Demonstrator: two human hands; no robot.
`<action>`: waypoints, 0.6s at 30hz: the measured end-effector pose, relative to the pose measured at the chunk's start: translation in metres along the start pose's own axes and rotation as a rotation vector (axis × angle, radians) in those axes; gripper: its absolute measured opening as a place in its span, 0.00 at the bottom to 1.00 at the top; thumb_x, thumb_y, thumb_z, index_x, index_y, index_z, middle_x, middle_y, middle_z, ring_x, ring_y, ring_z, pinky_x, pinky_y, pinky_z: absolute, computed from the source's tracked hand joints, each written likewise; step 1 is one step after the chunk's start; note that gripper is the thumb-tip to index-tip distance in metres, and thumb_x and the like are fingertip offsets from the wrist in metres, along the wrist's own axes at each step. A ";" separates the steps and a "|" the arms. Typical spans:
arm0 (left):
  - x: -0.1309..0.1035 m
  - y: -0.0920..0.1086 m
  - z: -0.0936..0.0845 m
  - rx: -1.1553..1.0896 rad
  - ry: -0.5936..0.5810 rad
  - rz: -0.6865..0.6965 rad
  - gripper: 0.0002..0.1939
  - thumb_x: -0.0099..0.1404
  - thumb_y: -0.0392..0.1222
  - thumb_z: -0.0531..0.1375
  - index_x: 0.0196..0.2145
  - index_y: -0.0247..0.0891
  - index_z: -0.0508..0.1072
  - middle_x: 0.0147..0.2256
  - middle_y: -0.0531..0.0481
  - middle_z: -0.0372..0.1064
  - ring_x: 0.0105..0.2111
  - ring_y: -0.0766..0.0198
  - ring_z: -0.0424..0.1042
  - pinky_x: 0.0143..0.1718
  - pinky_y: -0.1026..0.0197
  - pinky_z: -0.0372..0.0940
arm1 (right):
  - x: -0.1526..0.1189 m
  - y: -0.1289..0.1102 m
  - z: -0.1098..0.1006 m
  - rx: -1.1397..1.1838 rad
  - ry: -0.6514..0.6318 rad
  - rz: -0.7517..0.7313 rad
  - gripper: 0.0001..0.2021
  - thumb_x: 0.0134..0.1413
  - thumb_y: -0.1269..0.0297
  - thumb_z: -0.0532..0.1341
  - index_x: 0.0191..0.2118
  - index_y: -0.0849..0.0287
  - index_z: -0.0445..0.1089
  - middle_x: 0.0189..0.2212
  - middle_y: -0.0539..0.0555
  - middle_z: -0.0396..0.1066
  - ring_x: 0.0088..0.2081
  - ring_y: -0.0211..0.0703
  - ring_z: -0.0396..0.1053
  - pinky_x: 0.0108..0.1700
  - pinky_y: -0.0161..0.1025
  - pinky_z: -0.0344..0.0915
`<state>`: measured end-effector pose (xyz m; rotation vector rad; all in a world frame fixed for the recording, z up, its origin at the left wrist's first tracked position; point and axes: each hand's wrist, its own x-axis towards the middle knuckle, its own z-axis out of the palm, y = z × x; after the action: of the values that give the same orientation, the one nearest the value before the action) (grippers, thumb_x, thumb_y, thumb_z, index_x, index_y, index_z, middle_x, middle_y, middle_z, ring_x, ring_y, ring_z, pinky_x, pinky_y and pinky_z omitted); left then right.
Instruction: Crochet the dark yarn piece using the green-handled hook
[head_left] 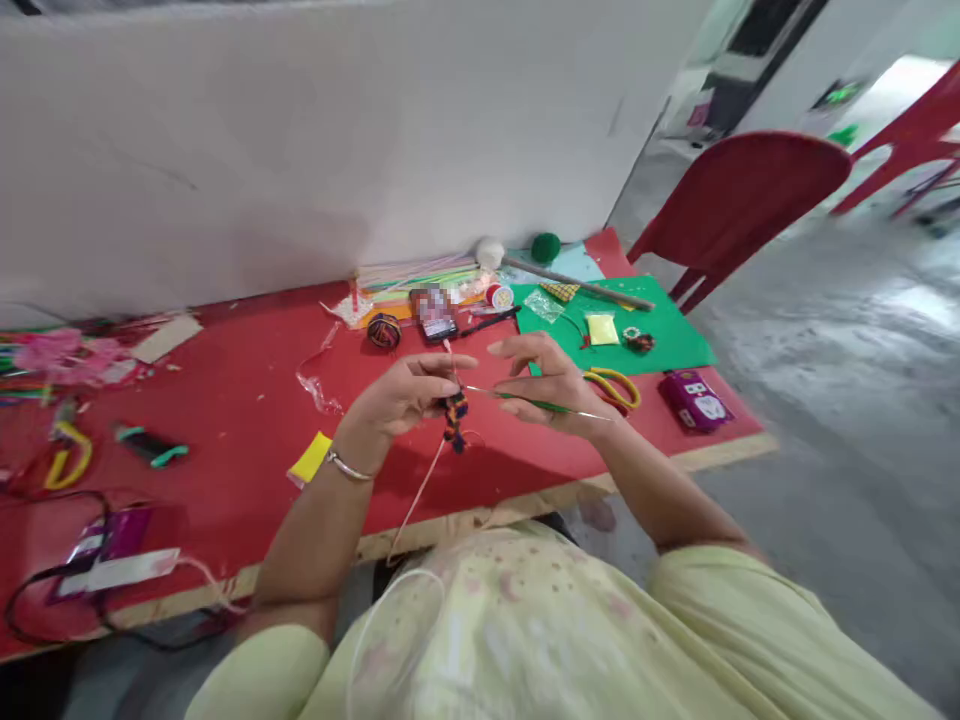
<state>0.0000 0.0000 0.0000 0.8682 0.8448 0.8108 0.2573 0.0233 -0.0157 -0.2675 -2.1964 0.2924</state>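
Observation:
My left hand (409, 390) pinches a small dark crochet piece (454, 415) with orange flecks, which hangs below the fingertips above the red table. A pink strand of yarn (420, 492) runs from the piece down toward the table's front edge, and a bit of pink shows above the fingers. My right hand (544, 385) is closed on a crochet hook (551, 405) with a green grip. The hook's metal tip points left and reaches the piece; whether it is inside a stitch I cannot tell.
Behind my hands lie a multicoloured yarn ball (384, 331), a phone (435, 313) and a thread spool (499, 296). Yellow-handled scissors (619, 388) and a purple box (695, 402) are at right. A snipper (152, 445) and white power strip (124, 571) lie left. A red chair (750, 205) stands beyond.

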 end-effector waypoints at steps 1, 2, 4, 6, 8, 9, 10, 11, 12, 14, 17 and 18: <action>0.001 0.000 -0.001 0.001 -0.001 -0.004 0.24 0.46 0.33 0.71 0.45 0.35 0.83 0.24 0.52 0.72 0.21 0.72 0.66 0.20 0.69 0.57 | 0.001 0.000 -0.003 -0.030 -0.013 -0.016 0.13 0.61 0.61 0.66 0.50 0.55 0.77 0.59 0.61 0.66 0.56 0.51 0.67 0.48 0.45 0.75; 0.002 0.000 -0.001 0.001 -0.001 -0.006 0.24 0.46 0.33 0.71 0.44 0.34 0.83 0.24 0.52 0.72 0.21 0.72 0.66 0.19 0.69 0.57 | 0.002 -0.001 -0.005 -0.051 -0.024 -0.024 0.13 0.61 0.60 0.66 0.50 0.53 0.77 0.59 0.60 0.66 0.55 0.51 0.67 0.48 0.46 0.75; 0.003 0.000 -0.002 -0.003 -0.003 -0.004 0.24 0.46 0.33 0.70 0.44 0.33 0.83 0.24 0.51 0.72 0.21 0.72 0.66 0.19 0.69 0.56 | 0.003 -0.001 -0.009 -0.063 -0.042 -0.017 0.13 0.61 0.59 0.66 0.50 0.52 0.78 0.59 0.59 0.67 0.55 0.51 0.68 0.49 0.48 0.75; 0.004 0.000 -0.002 -0.010 -0.004 0.008 0.23 0.47 0.34 0.70 0.44 0.34 0.83 0.25 0.51 0.72 0.21 0.72 0.66 0.19 0.70 0.57 | 0.002 -0.002 -0.011 -0.032 -0.060 0.023 0.11 0.61 0.59 0.66 0.49 0.51 0.78 0.60 0.58 0.66 0.56 0.52 0.67 0.50 0.48 0.74; 0.005 -0.001 -0.002 -0.023 -0.014 0.018 0.23 0.48 0.34 0.71 0.45 0.34 0.83 0.27 0.51 0.73 0.22 0.72 0.67 0.20 0.70 0.58 | 0.000 -0.003 -0.009 0.028 -0.043 0.083 0.09 0.62 0.60 0.65 0.46 0.52 0.79 0.60 0.58 0.66 0.58 0.53 0.66 0.50 0.47 0.75; 0.005 -0.002 -0.001 -0.030 -0.021 0.019 0.23 0.48 0.34 0.71 0.46 0.35 0.83 0.28 0.51 0.74 0.22 0.72 0.68 0.20 0.70 0.58 | -0.001 -0.004 -0.007 0.058 -0.023 0.119 0.09 0.63 0.60 0.64 0.45 0.52 0.79 0.60 0.59 0.65 0.58 0.53 0.66 0.49 0.47 0.75; 0.005 -0.002 -0.001 -0.038 -0.027 0.017 0.24 0.49 0.34 0.72 0.46 0.35 0.83 0.28 0.50 0.74 0.23 0.72 0.68 0.20 0.70 0.58 | -0.002 -0.004 -0.004 0.085 -0.001 0.157 0.09 0.63 0.60 0.63 0.45 0.53 0.79 0.59 0.59 0.65 0.59 0.52 0.66 0.49 0.46 0.75; 0.005 -0.002 -0.001 -0.046 -0.031 0.016 0.24 0.49 0.35 0.72 0.46 0.36 0.83 0.28 0.50 0.74 0.24 0.71 0.69 0.20 0.70 0.58 | -0.003 -0.005 -0.002 0.112 0.025 0.191 0.09 0.64 0.60 0.63 0.44 0.53 0.79 0.59 0.60 0.65 0.59 0.52 0.66 0.48 0.46 0.75; 0.004 -0.002 0.000 -0.052 -0.032 0.016 0.24 0.49 0.35 0.73 0.46 0.36 0.83 0.29 0.50 0.74 0.24 0.70 0.69 0.20 0.69 0.58 | -0.004 -0.005 0.001 0.138 0.053 0.224 0.09 0.65 0.60 0.62 0.43 0.53 0.79 0.58 0.60 0.65 0.59 0.52 0.66 0.47 0.45 0.75; 0.004 -0.002 0.000 -0.057 -0.031 0.020 0.24 0.49 0.35 0.73 0.46 0.36 0.83 0.29 0.49 0.74 0.25 0.70 0.70 0.21 0.69 0.59 | -0.004 -0.007 0.006 0.187 0.102 0.280 0.09 0.65 0.61 0.61 0.42 0.53 0.79 0.57 0.59 0.66 0.58 0.52 0.68 0.47 0.46 0.74; 0.003 -0.001 0.002 -0.046 -0.002 0.055 0.24 0.48 0.36 0.74 0.46 0.35 0.83 0.31 0.49 0.75 0.25 0.69 0.70 0.22 0.68 0.60 | 0.000 -0.011 0.010 0.215 0.165 0.341 0.11 0.67 0.60 0.58 0.45 0.53 0.79 0.57 0.59 0.66 0.57 0.51 0.68 0.50 0.48 0.72; 0.004 -0.002 0.002 -0.037 0.021 0.085 0.23 0.48 0.36 0.74 0.45 0.35 0.83 0.31 0.48 0.75 0.25 0.70 0.69 0.22 0.68 0.60 | 0.002 -0.013 0.011 0.217 0.170 0.367 0.13 0.68 0.60 0.57 0.49 0.52 0.78 0.56 0.60 0.67 0.55 0.50 0.69 0.50 0.47 0.72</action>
<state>0.0041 0.0018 -0.0015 0.8686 0.8135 0.9089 0.2463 0.0106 -0.0169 -0.5544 -1.9210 0.6808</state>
